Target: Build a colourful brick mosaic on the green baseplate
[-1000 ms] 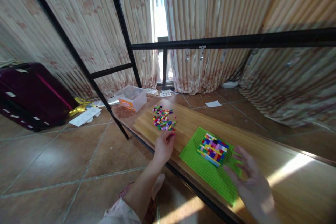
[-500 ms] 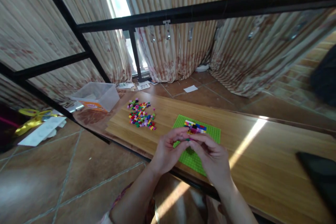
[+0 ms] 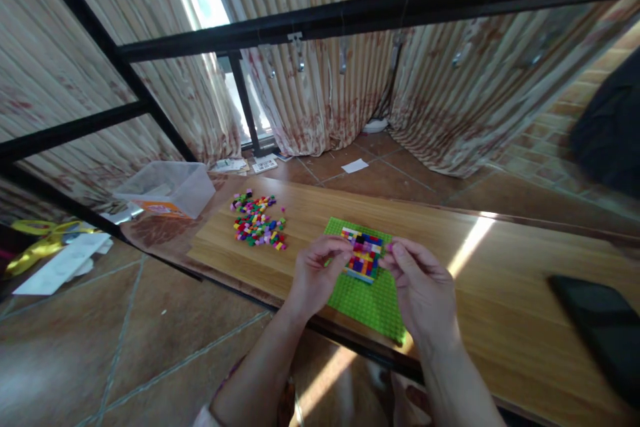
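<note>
A green baseplate (image 3: pixel 373 297) lies on the wooden tabletop (image 3: pixel 500 307) near its front edge. A patch of small multicoloured bricks (image 3: pixel 364 255) is built on its far part. My left hand (image 3: pixel 315 277) hovers at the patch's left edge with fingers curled and thumb against forefinger; nothing shows between them. My right hand (image 3: pixel 423 287) is at the patch's right edge, its thumb and forefinger pinched on what looks like a tiny pink brick (image 3: pixel 389 248). A pile of loose bricks (image 3: pixel 257 223) lies to the left on the wood.
A clear plastic box (image 3: pixel 167 188) stands at the table's far left end. A dark flat object (image 3: pixel 600 330) lies on the right of the tabletop. A black metal frame bar (image 3: pixel 380 7) crosses overhead. Curtains hang behind; tiled floor and papers are to the left.
My left hand left the loose pile and met my right hand over the baseplate. The hands have now drawn apart to either side of the brick patch. The view swung right.
</note>
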{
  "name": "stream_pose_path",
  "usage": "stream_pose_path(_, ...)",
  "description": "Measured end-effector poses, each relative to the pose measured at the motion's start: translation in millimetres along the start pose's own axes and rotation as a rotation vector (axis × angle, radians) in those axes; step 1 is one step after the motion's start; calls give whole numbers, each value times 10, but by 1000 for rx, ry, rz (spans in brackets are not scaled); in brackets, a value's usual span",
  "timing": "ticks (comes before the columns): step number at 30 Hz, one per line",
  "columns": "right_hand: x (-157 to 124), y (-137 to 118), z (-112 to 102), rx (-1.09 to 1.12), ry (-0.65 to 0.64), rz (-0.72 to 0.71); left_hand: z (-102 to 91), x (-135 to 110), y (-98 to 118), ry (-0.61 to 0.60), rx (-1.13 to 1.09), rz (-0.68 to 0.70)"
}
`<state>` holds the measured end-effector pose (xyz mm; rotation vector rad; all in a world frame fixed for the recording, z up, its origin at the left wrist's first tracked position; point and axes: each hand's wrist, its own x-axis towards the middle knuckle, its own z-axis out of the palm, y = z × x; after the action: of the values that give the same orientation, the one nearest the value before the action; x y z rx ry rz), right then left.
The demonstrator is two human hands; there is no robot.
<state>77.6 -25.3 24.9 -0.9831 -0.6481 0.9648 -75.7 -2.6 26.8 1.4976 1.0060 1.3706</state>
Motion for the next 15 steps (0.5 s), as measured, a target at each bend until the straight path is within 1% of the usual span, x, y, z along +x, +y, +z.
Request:
stream_pose_path(3,78,-14,-88,35,115,11,-10,82,-57,-11,195,132)
stream_pose_path(7,122,-11,-160,59,181,49,1,144,-80,-34,365,207)
stream_pose_path(11,129,9,-201,48,215,82,55,115,-49,-136,476,244)
stream_pose_path(13,129,31,-220,3,205,99,101,86,-43,-170,546,262)
stream_pose_path(15,127,61,-233,-73,174,122,148,67,-54,-178,623,275)
